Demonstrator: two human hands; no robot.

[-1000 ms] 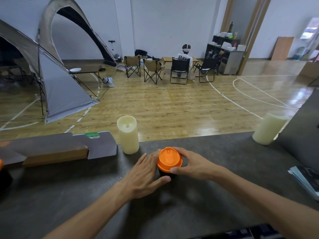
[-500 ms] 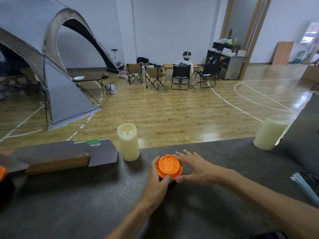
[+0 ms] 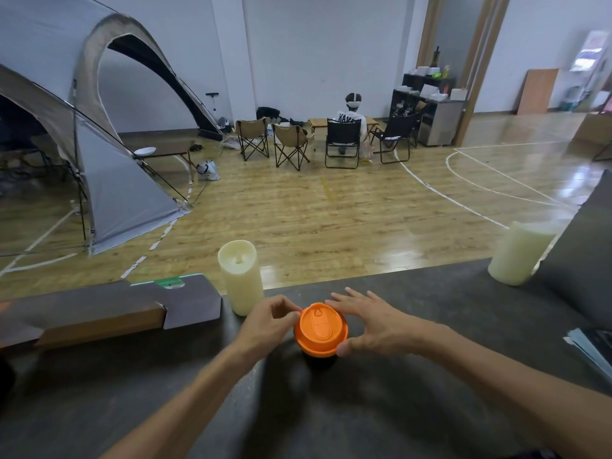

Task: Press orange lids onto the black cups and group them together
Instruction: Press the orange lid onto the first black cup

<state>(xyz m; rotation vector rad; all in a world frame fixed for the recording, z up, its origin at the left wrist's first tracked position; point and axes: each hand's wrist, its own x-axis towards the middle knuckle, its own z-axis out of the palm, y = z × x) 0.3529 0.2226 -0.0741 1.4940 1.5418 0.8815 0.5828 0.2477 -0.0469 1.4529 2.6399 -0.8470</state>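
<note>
An orange lid sits on top of a black cup in the middle of the dark table. Only the cup's lower part shows under the lid. My left hand pinches the lid's left rim with curled fingers. My right hand spans the right side of the lid, thumb on the near rim and fingers spread over the far rim. At the far left edge, a dark shape may be another cup; it is mostly cut off.
A cream pillar candle stands just behind the left hand. A second candle is at the far right. A wooden box and dark board lie at the left. Booklets rest at the right edge.
The left hand shifted from the lid's near-left side to its left rim, fingers curling in. The right hand spread wider over the lid. The camera tilted down slightly.
</note>
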